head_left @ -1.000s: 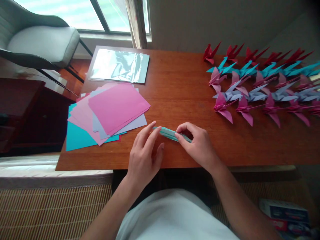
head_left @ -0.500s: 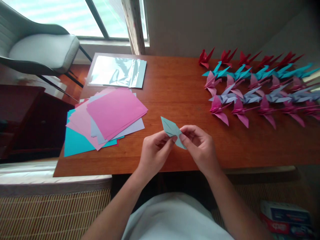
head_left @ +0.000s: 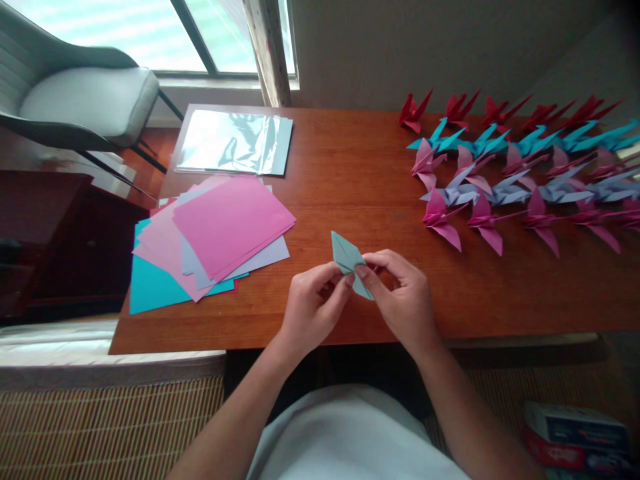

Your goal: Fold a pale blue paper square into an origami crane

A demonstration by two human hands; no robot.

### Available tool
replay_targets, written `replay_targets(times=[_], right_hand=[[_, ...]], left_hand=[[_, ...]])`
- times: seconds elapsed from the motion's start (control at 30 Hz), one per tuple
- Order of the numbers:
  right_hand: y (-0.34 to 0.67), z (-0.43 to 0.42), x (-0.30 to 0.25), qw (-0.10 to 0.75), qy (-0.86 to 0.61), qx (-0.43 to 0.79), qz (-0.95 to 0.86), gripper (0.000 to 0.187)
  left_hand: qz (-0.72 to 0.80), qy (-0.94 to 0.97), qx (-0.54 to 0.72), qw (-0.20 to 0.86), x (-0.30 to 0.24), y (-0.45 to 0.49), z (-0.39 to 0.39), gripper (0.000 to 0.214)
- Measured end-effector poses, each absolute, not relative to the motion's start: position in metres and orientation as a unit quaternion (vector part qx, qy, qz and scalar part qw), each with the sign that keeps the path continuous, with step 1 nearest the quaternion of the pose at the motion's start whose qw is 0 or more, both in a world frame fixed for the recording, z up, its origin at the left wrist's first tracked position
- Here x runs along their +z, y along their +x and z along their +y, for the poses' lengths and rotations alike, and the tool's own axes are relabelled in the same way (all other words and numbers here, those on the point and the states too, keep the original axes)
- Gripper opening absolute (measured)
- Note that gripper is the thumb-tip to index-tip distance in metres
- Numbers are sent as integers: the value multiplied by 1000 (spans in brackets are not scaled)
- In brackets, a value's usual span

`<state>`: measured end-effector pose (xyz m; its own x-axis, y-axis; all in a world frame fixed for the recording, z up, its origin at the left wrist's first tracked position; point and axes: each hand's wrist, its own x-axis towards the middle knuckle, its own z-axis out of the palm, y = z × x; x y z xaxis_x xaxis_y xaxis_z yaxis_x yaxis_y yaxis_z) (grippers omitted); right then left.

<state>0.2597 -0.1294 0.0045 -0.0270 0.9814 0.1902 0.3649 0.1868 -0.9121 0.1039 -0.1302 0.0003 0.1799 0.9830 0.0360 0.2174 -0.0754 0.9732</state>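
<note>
A small folded piece of pale teal paper [head_left: 346, 257] is held just above the wooden table [head_left: 350, 173], near its front edge. My left hand [head_left: 313, 308] pinches it from the left with fingers curled. From the right, my right hand [head_left: 400, 297] pinches the same piece between thumb and forefinger. The paper's pointed tip sticks up and away from me. Its lower part is hidden behind my fingers.
A fanned stack of pink, lilac and turquoise paper sheets [head_left: 215, 230] lies at the left. Behind it is a shiny plastic sleeve [head_left: 233, 141]. Rows of several folded paper cranes [head_left: 510, 170] fill the right side. A grey chair [head_left: 75, 93] stands by the window.
One second ago the folded paper lay flat on the table under my fingertips. Both hands have since lifted it and turned it so its tip points up.
</note>
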Motion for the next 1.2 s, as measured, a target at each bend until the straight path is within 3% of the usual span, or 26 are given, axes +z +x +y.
replay_targets(times=[0.23,0.43,0.83,1.2], right_hand=[[257,-132,2,453,-544,198,-678,17],[250,-132,5,460,-547,169,-679,10],[243,-131,-4,400,-530,63,-745,22],[246,-129,-4,397,-499,139,-758,23]], left_hand=[[522,574,423,468,-6,103,-132,22],[516,564,433,477,-8,103,-131,18],[528,634,424,372,-6,104,-130,15],[509,625,422,415,-7,96,-129,14]])
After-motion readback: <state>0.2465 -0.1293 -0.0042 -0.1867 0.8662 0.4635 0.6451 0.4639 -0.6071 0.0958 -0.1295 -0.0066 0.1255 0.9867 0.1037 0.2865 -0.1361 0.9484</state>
